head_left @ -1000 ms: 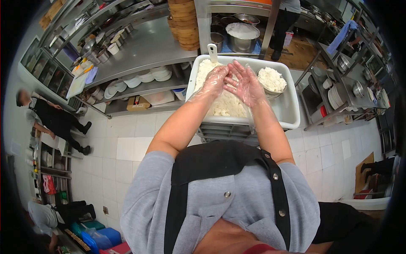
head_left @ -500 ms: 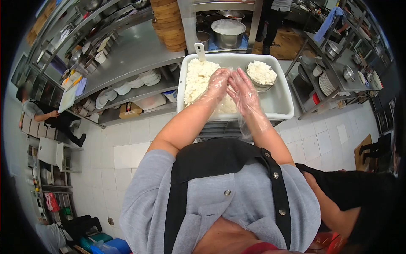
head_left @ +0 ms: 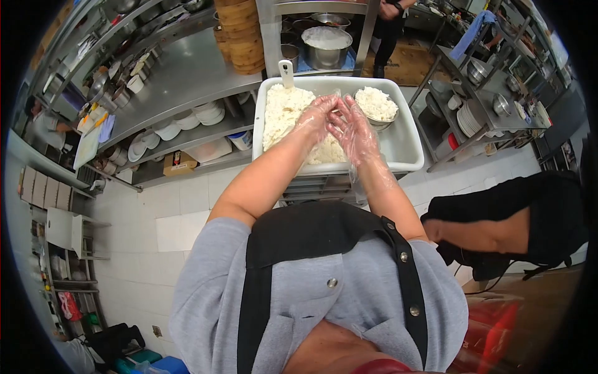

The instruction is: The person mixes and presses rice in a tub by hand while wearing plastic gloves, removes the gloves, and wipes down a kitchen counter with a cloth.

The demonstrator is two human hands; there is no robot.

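Note:
Both hands wear clear plastic gloves and meet above a white tub [head_left: 400, 163] of cooked white rice [head_left: 283, 115]. My left hand [head_left: 316, 116] has its fingers curled inward against my right hand; whatever is in them, if anything, is hidden. My right hand [head_left: 356, 132] faces it with fingers stretched and slightly bent, and no object shows in it. Just beyond the right fingertips, a metal bowl [head_left: 381, 124] heaped with rice [head_left: 375, 103] stands inside the tub. A white-handled scoop [head_left: 286, 73] is stuck upright in the rice at the far left corner.
A steel counter [head_left: 187, 78] with a stack of bamboo steamers [head_left: 242, 37] is at the left; plates [head_left: 210, 113] sit on its lower shelf. A large pot [head_left: 326, 48] stands behind the tub. Racks [head_left: 476, 100] line the right. A co-worker's arm [head_left: 479, 229] is close at my right.
The view has shifted slightly. My hands stay together over the rice, with the right fingers a little more bent. The co-worker at the right has moved further into view.

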